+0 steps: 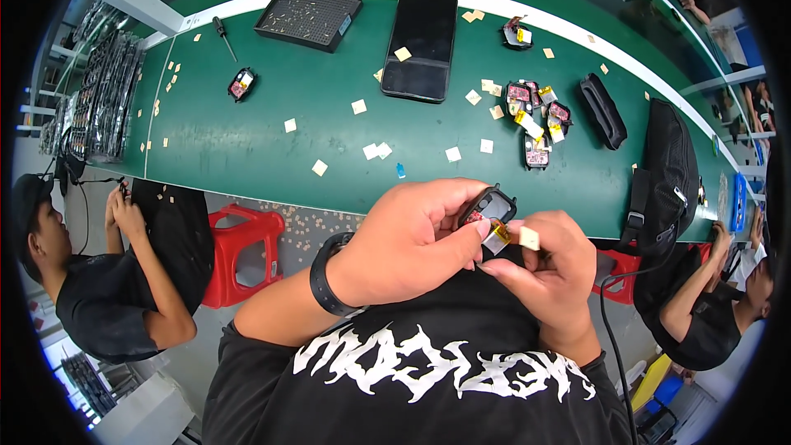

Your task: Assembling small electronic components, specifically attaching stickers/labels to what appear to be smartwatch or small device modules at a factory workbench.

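In front of my chest, my left hand [420, 235] grips a small black watch case [499, 203] that stands open, with its inner parts showing. A silver battery with yellow tape [496, 236] hangs out at its lower side, next to my left thumb. Close against the battery, my right hand [554, 268] has its fingers bent, with a small cream square [529, 238] at them. Whether the right thumb also touches the battery is hard to see. Part of the case is hidden behind my left fingers.
Several opened watch cases [535, 151] lie in a cluster on the green table [272, 144]. Cream squares are scattered around. Farther back are a black tray [309, 18], a large phone [420, 45] and a screwdriver [222, 33]. A black bag [666, 173] rests at right. People sit on both sides.
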`<state>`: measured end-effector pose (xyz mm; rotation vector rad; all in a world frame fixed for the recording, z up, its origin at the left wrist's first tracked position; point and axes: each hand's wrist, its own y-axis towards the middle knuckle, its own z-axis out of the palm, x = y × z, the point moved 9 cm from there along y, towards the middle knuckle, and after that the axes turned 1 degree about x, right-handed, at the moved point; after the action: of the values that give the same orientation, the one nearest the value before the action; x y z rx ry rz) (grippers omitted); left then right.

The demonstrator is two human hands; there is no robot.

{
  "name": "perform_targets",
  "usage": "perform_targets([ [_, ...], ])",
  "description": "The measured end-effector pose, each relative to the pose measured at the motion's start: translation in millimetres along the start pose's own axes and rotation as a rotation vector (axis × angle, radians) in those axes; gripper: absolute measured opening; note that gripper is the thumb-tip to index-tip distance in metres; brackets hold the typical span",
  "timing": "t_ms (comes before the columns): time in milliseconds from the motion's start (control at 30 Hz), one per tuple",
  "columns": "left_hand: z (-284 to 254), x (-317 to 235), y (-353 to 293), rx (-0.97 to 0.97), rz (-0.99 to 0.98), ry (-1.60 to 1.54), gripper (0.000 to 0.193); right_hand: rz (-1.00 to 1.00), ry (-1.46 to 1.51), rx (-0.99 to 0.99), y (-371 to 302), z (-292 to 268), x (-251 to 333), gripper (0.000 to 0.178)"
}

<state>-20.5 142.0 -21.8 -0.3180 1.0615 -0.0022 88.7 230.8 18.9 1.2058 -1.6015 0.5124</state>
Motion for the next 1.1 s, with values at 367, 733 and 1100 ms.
perform_targets([
  [367,-9,4,2,-0.068,-0.047,0.117,0.028,-0.34,-0.491,-0.054,6,13,26,0.034],
  [733,-14,7,6,-0.092,-0.041,0.209,0.027,-0.339,-0.414,-0.056,9,8,21,0.029],
  [1100,-5,-18,4,-0.07,0.312,0.527,0.03,0.1,-0.068,-0.122,10,-3,-14,0.017],
])
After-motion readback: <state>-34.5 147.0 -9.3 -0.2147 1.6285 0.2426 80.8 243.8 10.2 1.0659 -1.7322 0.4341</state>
